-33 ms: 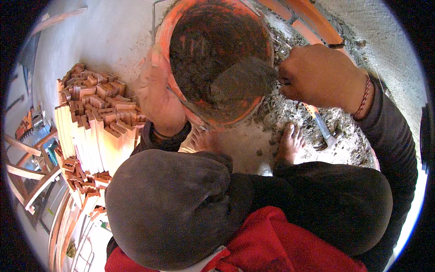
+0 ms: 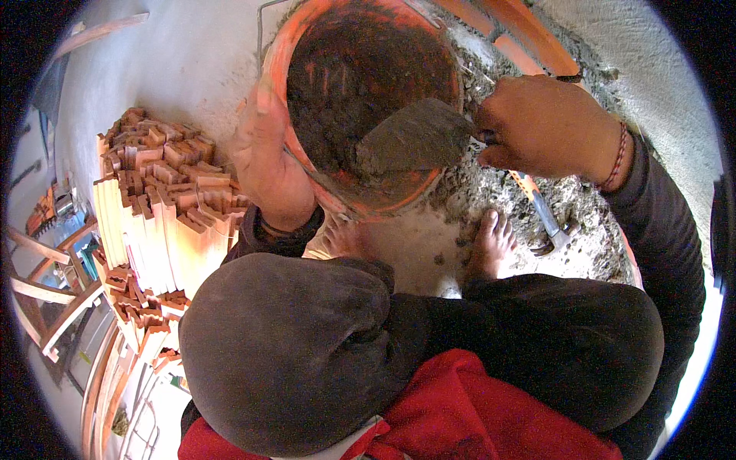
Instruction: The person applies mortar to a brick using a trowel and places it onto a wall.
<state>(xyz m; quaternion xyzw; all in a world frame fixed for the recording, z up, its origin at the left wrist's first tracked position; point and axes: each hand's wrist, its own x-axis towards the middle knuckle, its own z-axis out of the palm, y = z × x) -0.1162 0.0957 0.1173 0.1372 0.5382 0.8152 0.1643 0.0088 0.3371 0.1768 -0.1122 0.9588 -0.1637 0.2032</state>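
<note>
A round orange bucket [image 2: 307, 165] holds dark wet mortar [image 2: 337, 84], its mouth facing me. My left hand [image 2: 270, 157] grips the bucket's left side, one finger pointing up along the rim; part of its grasp is hidden. In my closed right hand [image 2: 548, 130] is the handle of a trowel [image 2: 414, 136]. The trowel's mortar-coated blade reaches left over the lower right part of the bucket's mouth. Below the right hand, a hammer [image 2: 543, 211] with an orange and grey handle lies on mortar-strewn ground.
Stacked orange clay bricks or tiles [image 2: 165, 184] stand left of my left forearm. A row of orange bricks [image 2: 529, 38] with mortar runs along the wall at upper right. Wooden pieces [image 2: 46, 295] lie at far left. My bare feet [image 2: 491, 241] are just below the bucket.
My right hand and the trowel have shifted slightly to the right. My left hand stays at the bucket's side.
</note>
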